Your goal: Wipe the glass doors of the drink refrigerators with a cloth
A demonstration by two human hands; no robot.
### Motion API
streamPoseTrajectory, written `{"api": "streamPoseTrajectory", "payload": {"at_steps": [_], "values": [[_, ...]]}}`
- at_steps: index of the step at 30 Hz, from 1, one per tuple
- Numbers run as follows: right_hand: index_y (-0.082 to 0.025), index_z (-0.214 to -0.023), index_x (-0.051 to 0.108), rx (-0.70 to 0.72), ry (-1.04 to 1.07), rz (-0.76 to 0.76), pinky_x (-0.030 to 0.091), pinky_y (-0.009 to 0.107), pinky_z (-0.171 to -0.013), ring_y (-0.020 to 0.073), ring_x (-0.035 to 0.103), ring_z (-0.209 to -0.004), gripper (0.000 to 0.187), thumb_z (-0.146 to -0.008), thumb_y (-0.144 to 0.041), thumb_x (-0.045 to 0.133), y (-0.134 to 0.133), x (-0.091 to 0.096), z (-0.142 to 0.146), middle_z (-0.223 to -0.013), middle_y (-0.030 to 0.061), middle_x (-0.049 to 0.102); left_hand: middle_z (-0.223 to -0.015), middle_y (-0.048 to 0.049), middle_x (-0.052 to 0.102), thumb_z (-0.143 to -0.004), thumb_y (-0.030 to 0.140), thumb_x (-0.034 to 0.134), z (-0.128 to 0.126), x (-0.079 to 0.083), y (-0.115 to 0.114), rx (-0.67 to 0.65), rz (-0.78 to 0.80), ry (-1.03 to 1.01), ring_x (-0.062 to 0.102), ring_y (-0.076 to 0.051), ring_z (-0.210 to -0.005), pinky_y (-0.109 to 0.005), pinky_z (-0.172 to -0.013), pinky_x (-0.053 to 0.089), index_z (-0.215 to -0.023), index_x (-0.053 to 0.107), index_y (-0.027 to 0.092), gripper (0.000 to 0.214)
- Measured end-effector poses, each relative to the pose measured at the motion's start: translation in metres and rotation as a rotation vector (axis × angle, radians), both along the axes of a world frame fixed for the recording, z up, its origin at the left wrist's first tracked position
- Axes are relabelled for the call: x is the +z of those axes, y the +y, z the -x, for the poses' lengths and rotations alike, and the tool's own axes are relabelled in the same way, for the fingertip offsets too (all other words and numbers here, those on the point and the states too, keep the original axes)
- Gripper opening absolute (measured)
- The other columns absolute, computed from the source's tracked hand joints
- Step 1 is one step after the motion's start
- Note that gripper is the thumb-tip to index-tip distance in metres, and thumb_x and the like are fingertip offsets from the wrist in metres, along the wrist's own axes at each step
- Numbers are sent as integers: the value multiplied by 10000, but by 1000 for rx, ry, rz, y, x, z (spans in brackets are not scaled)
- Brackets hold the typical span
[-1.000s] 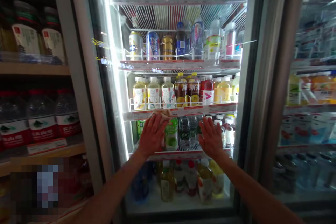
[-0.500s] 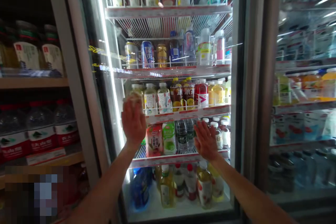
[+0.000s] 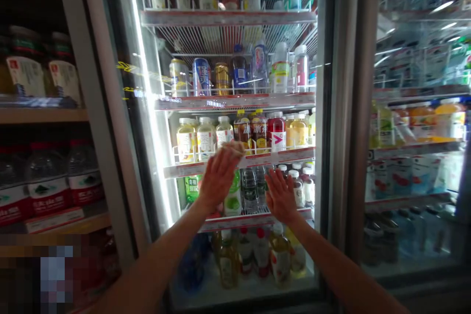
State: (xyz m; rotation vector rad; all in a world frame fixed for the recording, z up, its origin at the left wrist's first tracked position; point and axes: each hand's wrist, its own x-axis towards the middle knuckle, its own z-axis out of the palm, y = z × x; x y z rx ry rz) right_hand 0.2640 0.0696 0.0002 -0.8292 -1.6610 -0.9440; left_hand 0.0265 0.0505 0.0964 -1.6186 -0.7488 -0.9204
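My left hand (image 3: 220, 175) is raised to the glass door (image 3: 209, 201) of a lit drinks fridge, with a pale folded cloth (image 3: 236, 147) under its fingertips. The cloth shows past the fingers, in front of the bottled-tea row; the palm side is hidden. To its right, my right hand (image 3: 280, 195) lies flat against the same glass with its fingers stretched out and nothing visible in it. Behind the glass, near the right hand, stand clear water bottles (image 3: 250, 189) and small white-capped bottles (image 3: 297, 189).
Inside the fridge, wire shelves (image 3: 228, 18) carry several bottles and cans. A metal door frame (image 3: 351, 122) separates it from another glass-fronted fridge (image 3: 415, 149) on the right. At left, an open wooden shelf (image 3: 44, 116) holds red-labelled water bottles (image 3: 47, 186).
My left hand has swept right across the glass with the cloth and now tilts to the right. My right hand stays at about the same spot on the door. The view has shifted slightly.
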Motion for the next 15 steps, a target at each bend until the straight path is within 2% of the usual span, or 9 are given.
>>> {"api": "streamPoseTrajectory", "payload": {"at_steps": [2, 3, 6, 7, 8, 11, 12, 13, 15], "values": [[-197, -1476, 142, 12, -26, 14, 171, 530, -1135, 242, 264, -1389, 669, -868, -179, 423, -4, 2, -3, -1447, 110, 399, -1490, -19, 316, -864, 171, 462, -7, 1, 1, -7, 63, 288, 201, -179, -1400, -378, -1134, 245, -1417, 274, 295, 597], [-200, -1474, 151, 23, -42, 27, 179, 525, -1133, 241, 265, -1389, 661, -870, -178, 418, -7, 4, -5, -1450, 111, 394, -1485, -23, 328, -868, 176, 461, -11, 3, 1, -8, 59, 287, 210, -177, -1398, -377, -1133, 246, -1414, 282, 292, 587], [-221, -1473, 153, 62, -49, 48, 220, 517, -1118, 242, 258, -1392, 647, -876, -173, 396, -13, 12, -13, -1480, 104, 343, -1493, -99, 295, -878, 201, 444, -24, 11, 4, 4, -25, -100, 155, -232, -1413, -446, -1130, 231, -1426, 272, 222, 574], [-227, -1474, 144, 67, -27, 43, 227, 517, -1114, 243, 249, -1395, 648, -878, -171, 392, -15, 15, -16, -1492, 103, 319, -1493, -111, 289, -879, 205, 440, -29, 13, 5, -3, -30, -146, 138, -244, -1416, -458, -1128, 229, -1426, 273, 208, 572], [-230, -1475, 134, 65, 2, 38, 228, 518, -1113, 245, 237, -1399, 651, -880, -170, 389, -16, 19, -18, -1501, 103, 298, -1491, -102, 297, -879, 203, 437, -34, 12, 6, -16, -13, -93, 136, -244, -1417, -456, -1128, 228, -1422, 282, 212, 565], [-236, -1477, 118, 41, 75, 34, 209, 508, -1121, 237, 206, -1409, 649, -889, -172, 386, -19, 30, -27, -1513, 100, 272, -1464, -24, 366, -875, 192, 443, -49, 11, 9, -63, 97, 355, 193, -204, -1404, -407, -1137, 226, -1396, 326, 264, 538], [-240, -1476, 117, 36, 89, 30, 204, 502, -1124, 232, 202, -1411, 646, -893, -174, 385, -19, 33, -30, -1512, 98, 274, -1457, -10, 379, -876, 191, 443, -53, 13, 10, -68, 108, 415, 208, -193, -1400, -396, -1138, 223, -1391, 331, 273, 533], [-242, -1476, 116, 30, 101, 24, 201, 498, -1125, 228, 201, -1411, 642, -896, -175, 382, -19, 35, -34, -1512, 96, 275, -1458, -15, 378, -879, 194, 440, -57, 16, 12, -65, 99, 379, 209, -193, -1399, -397, -1139, 219, -1391, 329, 268, 529], [-243, -1475, 122, 17, 137, 7, 201, 498, -1122, 227, 210, -1409, 633, -899, -181, 380, -18, 37, -42, -1513, 97, 273, -1476, -62, 341, -885, 204, 428, -66, 23, 14, -47, 59, 120, 168, -222, -1410, -436, -1139, 202, -1402, 312, 223, 530]]}}
